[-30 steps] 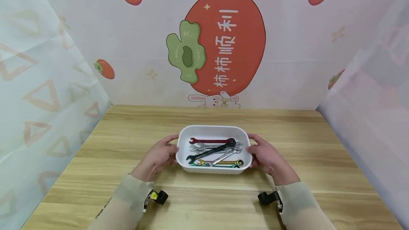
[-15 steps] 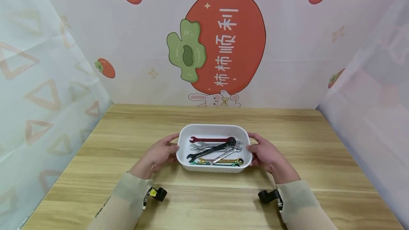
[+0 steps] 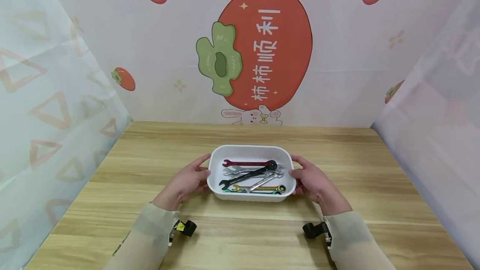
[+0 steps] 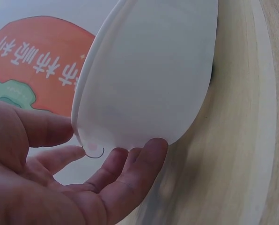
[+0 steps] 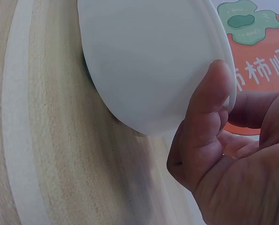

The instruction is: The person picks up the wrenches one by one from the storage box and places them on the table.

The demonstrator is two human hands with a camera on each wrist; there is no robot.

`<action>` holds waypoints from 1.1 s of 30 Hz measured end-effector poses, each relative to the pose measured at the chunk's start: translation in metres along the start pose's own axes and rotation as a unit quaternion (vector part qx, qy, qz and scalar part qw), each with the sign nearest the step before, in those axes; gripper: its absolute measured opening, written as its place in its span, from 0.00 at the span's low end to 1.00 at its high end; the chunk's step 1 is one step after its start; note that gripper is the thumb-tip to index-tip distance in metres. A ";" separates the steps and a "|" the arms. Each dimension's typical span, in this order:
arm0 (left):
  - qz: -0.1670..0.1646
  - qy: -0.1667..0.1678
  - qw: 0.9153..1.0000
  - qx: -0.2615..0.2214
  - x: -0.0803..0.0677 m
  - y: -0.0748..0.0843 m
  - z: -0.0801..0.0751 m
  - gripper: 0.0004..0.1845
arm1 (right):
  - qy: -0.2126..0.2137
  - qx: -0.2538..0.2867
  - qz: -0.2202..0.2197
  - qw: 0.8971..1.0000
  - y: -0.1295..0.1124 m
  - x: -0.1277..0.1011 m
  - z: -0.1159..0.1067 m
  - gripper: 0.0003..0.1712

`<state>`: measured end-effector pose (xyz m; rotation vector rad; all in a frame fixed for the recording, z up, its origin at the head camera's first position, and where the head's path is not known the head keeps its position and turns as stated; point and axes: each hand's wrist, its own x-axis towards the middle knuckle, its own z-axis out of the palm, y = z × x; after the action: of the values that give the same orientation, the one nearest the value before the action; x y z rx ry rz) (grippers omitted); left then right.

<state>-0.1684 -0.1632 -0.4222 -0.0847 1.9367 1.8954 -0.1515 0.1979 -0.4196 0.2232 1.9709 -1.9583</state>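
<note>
Left hand, lower centre of the head view: fingers bent round the left end wall of the white plastic tray, thumb at the rim, other fingers under the curve of the wall as the left wrist view shows. Right hand mirrors it on the tray's right end, thumb laid up against the outer wall, remaining fingers behind the rim. Both hands hold the tray; neither is wide.

Tray sits on the wooden table, middle of the frame, slightly below centre. Whether its base rests fully on the wood cannot be told.

Inside the tray, a loose pile of wrenches: red wrench along the far side, black ratchet wrench lying diagonally across the silver wrenches, gold wrench and a green one along the near wall.

Both forearms in pale sleeves, a small black camera unit at each wrist.

Behind the table, upper centre: backdrop with a large red persimmon print bearing white characters
</note>
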 end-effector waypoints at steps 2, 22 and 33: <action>0.000 -0.001 1.000 -0.002 0.000 -0.001 0.001 0.32 | 0.001 -0.001 0.000 1.000 0.000 0.000 0.000 0.33; 0.029 -0.118 0.991 0.051 -0.005 -0.008 -0.006 0.65 | -0.002 0.001 -0.001 1.000 0.000 -0.001 -0.002 0.33; 0.015 -0.082 0.993 0.080 -0.007 -0.003 -0.001 0.65 | -0.005 0.006 -0.003 1.000 0.001 0.000 -0.002 0.34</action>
<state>-0.1611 -0.1663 -0.4222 0.1434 1.9770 1.7012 -0.1517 0.2003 -0.4209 0.2108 1.9559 -1.9707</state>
